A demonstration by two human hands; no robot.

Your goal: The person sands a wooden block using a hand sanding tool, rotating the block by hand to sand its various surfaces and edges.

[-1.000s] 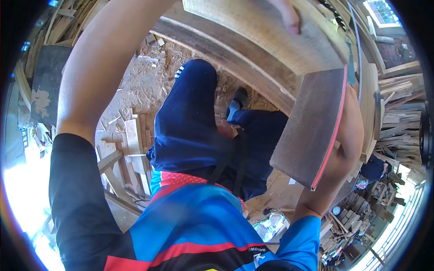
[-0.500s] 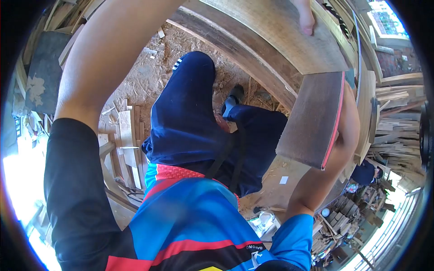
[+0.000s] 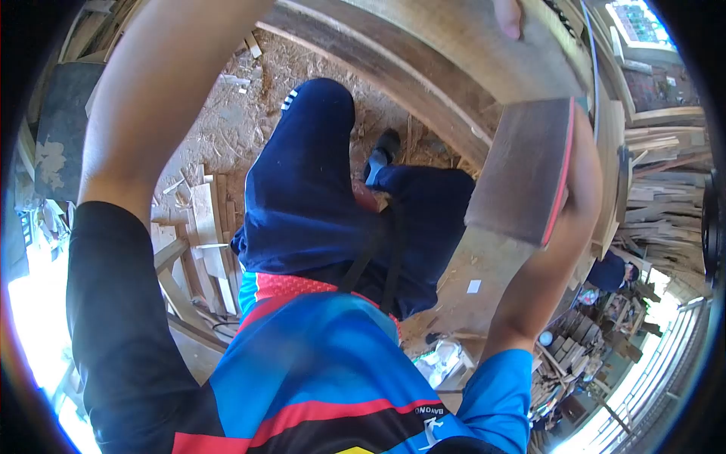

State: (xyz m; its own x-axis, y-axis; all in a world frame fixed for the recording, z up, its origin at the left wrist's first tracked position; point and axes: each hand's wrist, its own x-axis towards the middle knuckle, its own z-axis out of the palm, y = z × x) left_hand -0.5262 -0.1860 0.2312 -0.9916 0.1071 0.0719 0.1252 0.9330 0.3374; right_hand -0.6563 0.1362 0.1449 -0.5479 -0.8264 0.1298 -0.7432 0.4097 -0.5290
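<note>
My right hand (image 3: 586,168) is closed round the back of a sanding block (image 3: 518,172), a broad brown slab with a red strip along its edge. Most of those fingers are hidden behind it. The block overlaps the near end of a wide, pale wooden board (image 3: 446,49). At the top edge, a fingertip of my left hand (image 3: 508,17) lies stretched out on that board; the rest of the hand is out of view. My left forearm runs up out of the frame.
A dark timber beam (image 3: 393,76) runs beside the board. Wood shavings and offcuts (image 3: 208,219) litter the floor around my legs. Stacked wood strips (image 3: 658,181) stand at the right, and another person (image 3: 609,271) is lower right near a scrap pile (image 3: 575,348).
The sanding block and my right hand have moved up in view, over the board's end. My left fingertip and the board also sit higher in the frame.
</note>
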